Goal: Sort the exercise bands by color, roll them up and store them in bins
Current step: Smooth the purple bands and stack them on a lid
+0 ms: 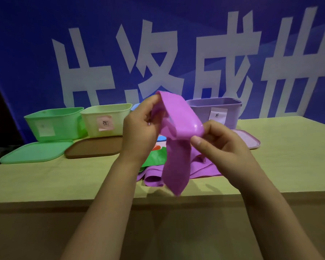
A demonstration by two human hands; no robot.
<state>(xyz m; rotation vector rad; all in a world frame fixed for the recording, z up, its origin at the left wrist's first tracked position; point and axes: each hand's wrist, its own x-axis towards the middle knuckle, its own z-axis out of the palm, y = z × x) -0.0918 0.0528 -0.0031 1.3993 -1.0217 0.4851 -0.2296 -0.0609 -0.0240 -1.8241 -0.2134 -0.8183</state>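
Observation:
I hold a purple exercise band (176,119) up above the table between both hands. My left hand (139,126) pinches its upper end; my right hand (219,139) grips the folded loop at the right. The band's loose tail hangs down toward the table's front edge. More purple bands (201,169) lie in a pile on the table under my hands, with a green band (156,156) and bits of orange and blue partly hidden behind them. A purple bin (231,111) stands behind to the right; a green bin (54,122) and a pale yellow-green bin (109,119) stand at the left.
Lids lie in front of the bins: a green lid (36,151), a brown lid (94,147) and a pink-purple lid (250,139). A blue bin is mostly hidden behind my left hand. A blue banner with white characters (158,53) backs the wooden table (45,181).

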